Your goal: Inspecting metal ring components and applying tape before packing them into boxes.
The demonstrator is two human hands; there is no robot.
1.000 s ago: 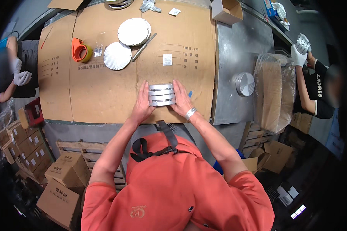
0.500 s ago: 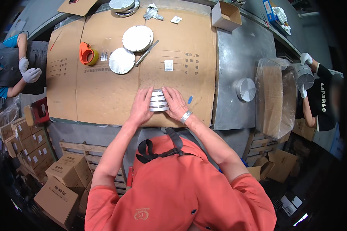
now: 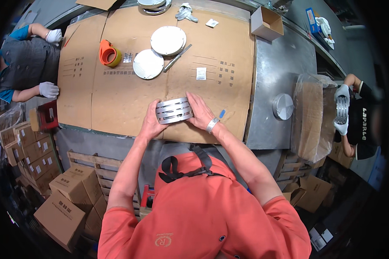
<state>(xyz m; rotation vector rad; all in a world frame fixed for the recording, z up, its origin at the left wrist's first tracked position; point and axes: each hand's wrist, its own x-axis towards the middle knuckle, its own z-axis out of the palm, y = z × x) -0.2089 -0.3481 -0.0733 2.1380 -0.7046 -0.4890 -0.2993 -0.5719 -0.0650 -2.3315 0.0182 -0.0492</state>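
Between my two hands is a round, silver, slotted metal disc part (image 3: 174, 110), its banded side facing me, above the cardboard sheet near the table's front edge. My left hand (image 3: 152, 120) grips its left end. At the right end, the fingers of my right hand (image 3: 199, 111) press against it; that wrist wears a metal band. Beyond lie two round silver discs, a larger one (image 3: 168, 40) and a smaller perforated one (image 3: 148, 64). A slim hand tool (image 3: 177, 58) rests beside them. A small white packet (image 3: 201, 73) lies on the cardboard ahead of my right hand.
An orange tape dispenser (image 3: 110, 55) stands to the left. On the steel table at right sits another round metal part (image 3: 283, 106), beside a plastic-lined carton (image 3: 309, 116). One gloved co-worker (image 3: 28, 64) is at left; another (image 3: 359, 116) at right holds a slotted part.
The slotted part has turned and now shows more of its width, with my hands farther apart. The left co-worker's hands have separated. The right co-worker has tilted their part.
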